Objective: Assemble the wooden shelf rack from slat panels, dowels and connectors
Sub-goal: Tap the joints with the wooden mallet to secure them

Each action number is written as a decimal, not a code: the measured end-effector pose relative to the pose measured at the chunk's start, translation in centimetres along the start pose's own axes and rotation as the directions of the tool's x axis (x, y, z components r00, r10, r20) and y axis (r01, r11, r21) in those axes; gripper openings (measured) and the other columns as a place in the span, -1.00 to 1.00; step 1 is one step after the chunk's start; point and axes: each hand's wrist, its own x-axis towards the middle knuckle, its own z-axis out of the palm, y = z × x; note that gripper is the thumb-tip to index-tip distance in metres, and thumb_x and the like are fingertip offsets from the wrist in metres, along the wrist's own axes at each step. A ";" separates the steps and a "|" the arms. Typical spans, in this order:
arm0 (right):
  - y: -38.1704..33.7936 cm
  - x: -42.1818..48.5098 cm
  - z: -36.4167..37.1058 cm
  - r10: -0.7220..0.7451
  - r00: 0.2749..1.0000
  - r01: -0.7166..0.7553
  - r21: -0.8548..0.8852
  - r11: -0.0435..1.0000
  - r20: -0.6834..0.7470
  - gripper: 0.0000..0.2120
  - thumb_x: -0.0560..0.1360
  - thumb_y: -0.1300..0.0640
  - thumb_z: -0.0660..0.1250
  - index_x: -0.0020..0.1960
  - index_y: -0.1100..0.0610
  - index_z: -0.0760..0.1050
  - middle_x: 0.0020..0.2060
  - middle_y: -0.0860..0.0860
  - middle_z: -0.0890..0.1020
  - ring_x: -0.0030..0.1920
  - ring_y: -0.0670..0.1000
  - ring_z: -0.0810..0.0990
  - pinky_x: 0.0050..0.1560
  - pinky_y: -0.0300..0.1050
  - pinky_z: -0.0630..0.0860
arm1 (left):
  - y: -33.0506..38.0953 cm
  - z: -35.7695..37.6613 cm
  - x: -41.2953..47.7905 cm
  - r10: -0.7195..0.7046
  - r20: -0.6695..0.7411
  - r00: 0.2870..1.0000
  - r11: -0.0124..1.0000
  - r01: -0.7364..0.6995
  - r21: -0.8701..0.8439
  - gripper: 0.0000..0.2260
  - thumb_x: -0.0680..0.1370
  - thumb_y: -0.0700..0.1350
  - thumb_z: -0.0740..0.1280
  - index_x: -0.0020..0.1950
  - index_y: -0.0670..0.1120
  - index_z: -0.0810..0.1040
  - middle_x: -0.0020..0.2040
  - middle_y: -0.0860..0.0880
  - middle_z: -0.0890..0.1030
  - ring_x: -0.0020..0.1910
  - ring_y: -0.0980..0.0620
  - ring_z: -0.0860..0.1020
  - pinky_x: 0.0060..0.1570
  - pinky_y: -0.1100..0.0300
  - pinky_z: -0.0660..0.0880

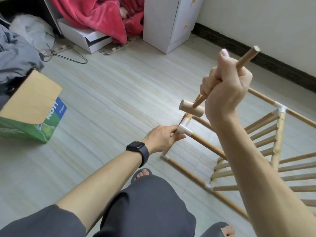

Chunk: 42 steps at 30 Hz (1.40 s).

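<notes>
my right fingers (209,81) are clamped round the handle of the wooden mallet (192,108), thumb laid up along the shaft. my right hand (227,93) holds it raised, its head just above the joint i am working on. my left hand (160,138) pinches the white connector (183,129) at the near corner of the rack, fingertips closed on it to steady it.

the rack sits on the pale floor (119,86) in front of me and to my right. a dowel (208,145) runs from my connector down towards a slat panel (263,135), and a second slat panel (290,175) lies lower, nearer my arm. more connectors are already fitted: one at the far corner (280,108), one low on the near rail (209,186), one below my left hand (165,157).

i judge the work well along. the frame holds together and both panels i can see are joined in. this corner looks like it wants tapping home. my right arm and the edge of the view hide the rest of the rack, so i cannot tell how many joints remain.
</notes>
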 end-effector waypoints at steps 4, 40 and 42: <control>2.4 -3.0 0.0 0.209 0.975 -0.221 -0.189 0.957 -0.079 -0.57 0.56 0.10 0.24 -0.45 0.02 0.21 -0.59 -0.13 0.21 -0.56 -0.05 0.13 -0.51 -0.08 0.03 | 0.2 -0.4 0.1 -0.047 0.063 0.997 0.999 0.048 -0.014 -0.62 0.60 0.34 0.17 0.07 0.07 0.55 -0.13 -0.02 0.65 -0.10 -0.04 0.57 -0.01 -0.01 0.53; -0.9 -16.7 -8.7 0.485 0.874 -0.122 -0.956 0.266 0.023 -0.68 0.67 -0.15 0.03 -0.23 -0.09 0.20 -0.46 -0.09 0.45 -0.44 -0.06 0.40 -0.45 -0.11 0.13 | -0.2 0.1 0.3 -0.002 0.015 1.000 1.000 0.003 0.000 -0.70 0.60 0.33 0.17 0.16 0.23 0.55 0.07 0.12 0.65 0.15 -0.02 0.58 0.15 -0.02 0.51; -1.1 -16.3 -8.7 0.491 0.871 -0.117 -0.962 0.247 0.020 -0.65 0.64 -0.22 -0.04 -0.24 -0.07 0.21 -0.46 -0.08 0.45 -0.44 -0.06 0.39 -0.45 -0.10 0.13 | -0.2 0.1 0.4 -0.010 0.018 1.000 1.000 0.010 0.007 -0.68 0.59 0.34 0.17 0.13 0.20 0.56 0.03 0.16 0.62 0.14 -0.02 0.58 0.14 -0.01 0.51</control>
